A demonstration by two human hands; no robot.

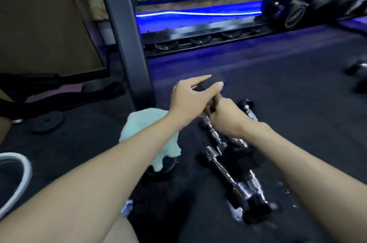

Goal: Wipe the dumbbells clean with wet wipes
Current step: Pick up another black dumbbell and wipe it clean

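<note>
Gripping a dark, flat-sided end piece (211,83) just above the middle of the frame, the left hand (190,99) has its thumb on the near side and its fingers curled over the far side, so it holds that piece firmly. The right hand (224,117) sits just below and to the right of it, touching the left hand, with its fingers wrapped round what looks like a chrome bar (208,121) running down from that end piece; motion blur keeps me from telling whether a wipe is caught under those fingers. This held dumbbell slants from the upper centre down toward the lower right, its long axis roughly in line with the right forearm. More chrome dumbbell handles (238,179) lie on the dark rubber floor (278,91) in the lower centre-right of the frame, side by side and angled the same way, directly under and just beyond the right wrist. A pale green cloth (143,123) lies crumpled on the floor left of centre, partly hidden behind the left forearm and draped over a dark round weight (162,169). Judging by this layout, the right hand is the nearer one to the bar's length and would slide along that slanted axis, while the left steadies the top end. A storage rack (198,32) lit with blue light crosses the upper frame.
</note>
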